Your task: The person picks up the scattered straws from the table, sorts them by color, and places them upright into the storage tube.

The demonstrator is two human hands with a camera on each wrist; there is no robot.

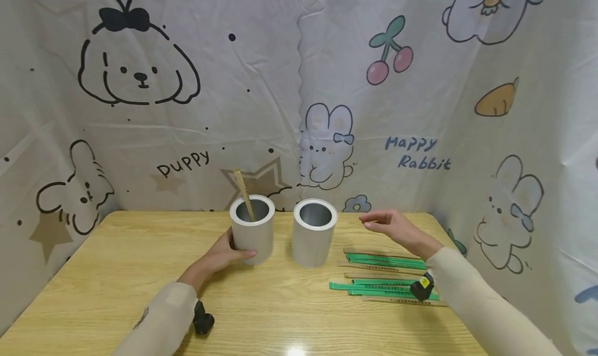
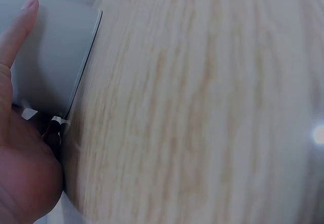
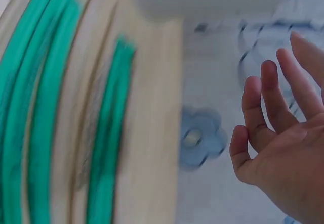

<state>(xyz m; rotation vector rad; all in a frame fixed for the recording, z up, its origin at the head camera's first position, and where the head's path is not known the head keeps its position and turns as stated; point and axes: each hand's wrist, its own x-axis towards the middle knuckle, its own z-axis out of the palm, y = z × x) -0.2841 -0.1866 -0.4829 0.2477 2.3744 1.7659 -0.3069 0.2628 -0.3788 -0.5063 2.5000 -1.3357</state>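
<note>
My left hand (image 1: 219,253) holds the left white canister (image 1: 254,242) low on its side, the thumb (image 2: 19,29) lying across its front and the other fingers mostly hidden behind it. One brown paper-wrapped straw (image 1: 244,195) leans inside that canister and sticks out above the rim. A second white canister (image 1: 313,244) with a grey interior stands just to its right. Raised above the table's back right part, my right hand (image 1: 394,229) has loosely bent, spread fingers with nothing between them. Below it lie several green-wrapped straws (image 1: 385,261) and brown-wrapped straws (image 1: 394,269).
The wood-grain table (image 1: 117,278) ends at a printed cloth (image 1: 261,112) that hangs behind it and along both sides. Both canisters stand near the table's back edge. The wrapped straws lie roughly parallel in two groups at the right.
</note>
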